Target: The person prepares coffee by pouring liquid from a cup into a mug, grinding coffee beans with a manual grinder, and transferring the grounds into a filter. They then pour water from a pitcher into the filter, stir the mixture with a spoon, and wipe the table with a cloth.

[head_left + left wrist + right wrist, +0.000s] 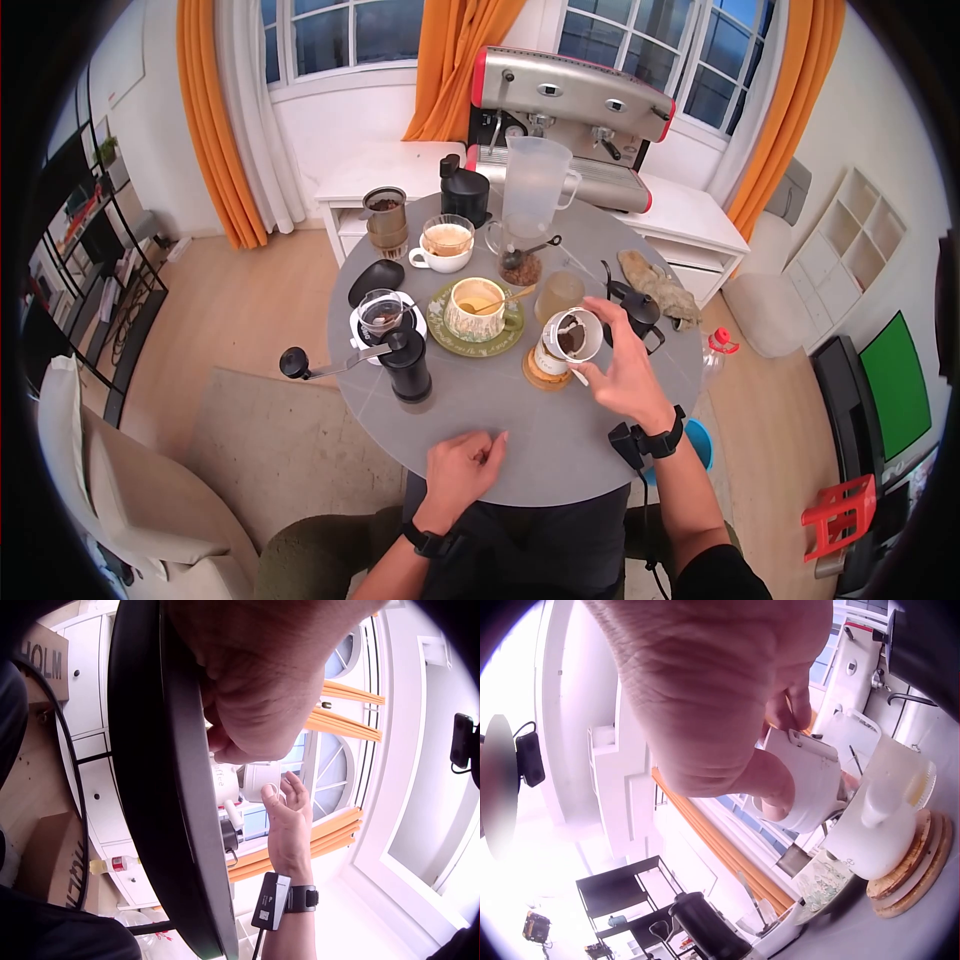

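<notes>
My right hand [632,368] holds a white cup [580,345] by its side, thumb and fingers on opposite sides. Its tilted mouth shows dark brown coffee grounds [571,338]. The cup overlaps a white mug [870,838] on a round wooden coaster [911,876]; in the left wrist view the mug [225,782] bears coffee lettering. My left hand [462,474] rests at the table's near edge, loosely curled around nothing. From below, the left wrist view shows this hand [251,682] beside the dark table rim.
A hand grinder [408,372] with a long crank stands left. On a green plate [445,338] is a patterned cup [468,318] with a spoon. A dark pot [634,308] is close right of my right hand. Behind are a plastic pitcher [535,180] and a latte cup [443,260].
</notes>
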`<control>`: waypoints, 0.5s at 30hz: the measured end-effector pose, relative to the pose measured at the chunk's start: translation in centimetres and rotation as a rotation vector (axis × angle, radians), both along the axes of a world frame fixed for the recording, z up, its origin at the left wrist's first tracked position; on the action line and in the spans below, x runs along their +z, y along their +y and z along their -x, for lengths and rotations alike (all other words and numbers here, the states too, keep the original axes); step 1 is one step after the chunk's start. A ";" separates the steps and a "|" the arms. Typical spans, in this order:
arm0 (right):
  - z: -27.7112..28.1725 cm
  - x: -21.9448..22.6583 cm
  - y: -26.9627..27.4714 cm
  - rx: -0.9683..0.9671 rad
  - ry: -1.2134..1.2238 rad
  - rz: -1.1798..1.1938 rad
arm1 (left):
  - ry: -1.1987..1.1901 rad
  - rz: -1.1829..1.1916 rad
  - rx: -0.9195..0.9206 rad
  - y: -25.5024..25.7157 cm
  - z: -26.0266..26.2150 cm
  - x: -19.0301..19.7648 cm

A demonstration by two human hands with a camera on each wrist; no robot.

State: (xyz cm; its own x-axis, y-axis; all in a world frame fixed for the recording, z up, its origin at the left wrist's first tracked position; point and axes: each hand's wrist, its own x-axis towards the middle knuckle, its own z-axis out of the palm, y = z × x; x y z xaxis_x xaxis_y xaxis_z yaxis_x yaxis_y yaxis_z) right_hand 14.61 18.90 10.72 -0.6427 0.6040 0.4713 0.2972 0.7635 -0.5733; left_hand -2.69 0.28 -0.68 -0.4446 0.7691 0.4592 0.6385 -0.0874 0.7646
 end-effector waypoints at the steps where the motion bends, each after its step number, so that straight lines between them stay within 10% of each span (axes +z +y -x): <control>1: 0.0 0.0 -0.1 -0.004 0.007 -0.008 | -0.001 -0.004 0.000 0.1 0.1 0.1; 15: 0.6 -0.4 0.4 -0.095 0.144 0.023 | 0.005 0.016 -0.011 0.1 0.1 0.2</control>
